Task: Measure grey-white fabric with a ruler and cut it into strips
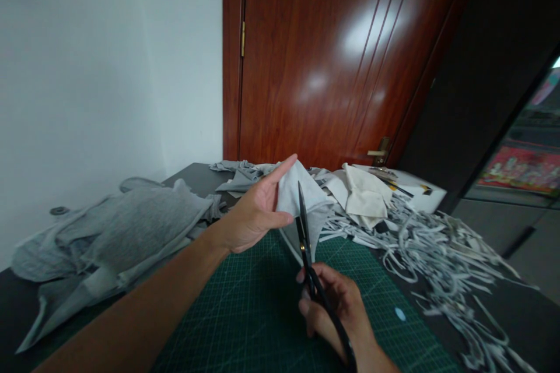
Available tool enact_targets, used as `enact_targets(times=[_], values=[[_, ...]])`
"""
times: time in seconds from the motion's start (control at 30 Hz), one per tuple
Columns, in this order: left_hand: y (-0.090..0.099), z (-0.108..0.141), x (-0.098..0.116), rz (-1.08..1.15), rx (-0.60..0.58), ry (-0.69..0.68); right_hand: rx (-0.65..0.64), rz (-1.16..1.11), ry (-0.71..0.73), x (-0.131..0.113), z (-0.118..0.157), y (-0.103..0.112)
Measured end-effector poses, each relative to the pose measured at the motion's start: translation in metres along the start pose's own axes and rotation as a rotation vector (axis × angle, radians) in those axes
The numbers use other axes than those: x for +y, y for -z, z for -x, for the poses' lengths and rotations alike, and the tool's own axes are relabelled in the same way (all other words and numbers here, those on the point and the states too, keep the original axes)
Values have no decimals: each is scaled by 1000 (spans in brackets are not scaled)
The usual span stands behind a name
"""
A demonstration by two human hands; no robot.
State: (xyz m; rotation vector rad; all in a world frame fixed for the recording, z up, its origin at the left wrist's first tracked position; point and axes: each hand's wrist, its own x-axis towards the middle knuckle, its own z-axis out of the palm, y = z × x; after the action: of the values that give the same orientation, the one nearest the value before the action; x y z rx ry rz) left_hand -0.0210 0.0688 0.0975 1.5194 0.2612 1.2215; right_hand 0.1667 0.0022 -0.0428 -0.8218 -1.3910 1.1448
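A piece of light grey fabric [291, 189] hangs from my left hand [258, 210], whose thumb and fingers are closed around its left edge. My right hand [336, 306] grips black-handled scissors [305, 239], blades pointing up and away from me. The blades lie against the fabric's near side, and one tip overlaps its light face. Below both hands spreads a green cutting mat [245, 303] with a fine grid.
Crumpled grey fabric [149, 227] is heaped at the left. On the right lies a tangle of cut grey strips [437, 256]. Cream cloth [365, 195] and a white box [426, 186] sit at the back, before a brown door [315, 58].
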Motion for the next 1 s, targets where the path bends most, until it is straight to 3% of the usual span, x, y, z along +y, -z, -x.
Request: enact_targets(times=[0.3,0.8,1.0], values=[[-1,1,0,3,17,14,72,28,-32,6,-1,-3],[-2,1,-3,37,6,-14,51,59,-5,6,2,-3],[-4,0,-3,97,84,24,34,71,-3,2,2,-1]])
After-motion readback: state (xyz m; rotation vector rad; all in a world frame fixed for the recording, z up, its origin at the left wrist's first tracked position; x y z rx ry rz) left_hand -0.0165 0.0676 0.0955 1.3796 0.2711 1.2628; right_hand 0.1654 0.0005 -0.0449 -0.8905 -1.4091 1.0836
